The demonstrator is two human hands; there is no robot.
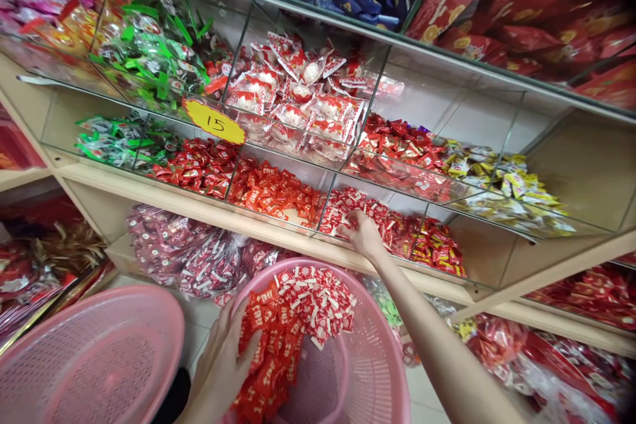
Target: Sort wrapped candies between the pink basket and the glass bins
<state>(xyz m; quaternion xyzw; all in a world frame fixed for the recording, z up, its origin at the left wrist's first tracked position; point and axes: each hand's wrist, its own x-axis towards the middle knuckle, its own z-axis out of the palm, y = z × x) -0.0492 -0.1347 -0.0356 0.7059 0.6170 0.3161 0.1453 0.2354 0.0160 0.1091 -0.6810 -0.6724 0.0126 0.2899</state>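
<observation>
My right hand (364,233) reaches into a glass bin (348,180) of red-and-white wrapped candies (342,205) on the lower shelf, fingers curled down onto them. My left hand (223,351) lies spread on a heap of the same red-and-white candies (293,318) inside a pink plastic basket (368,371), which it tilts toward the shelf. Whether either hand actually grips candy is hidden.
A second pink basket (94,358) sits at lower left. Glass-divided bins hold green (149,46), red (199,165), white-and-red (298,93) and yellow (511,185) candies; a yellow tag reading 15 (213,122) hangs on one. Bagged candy (189,252) lies under the shelf.
</observation>
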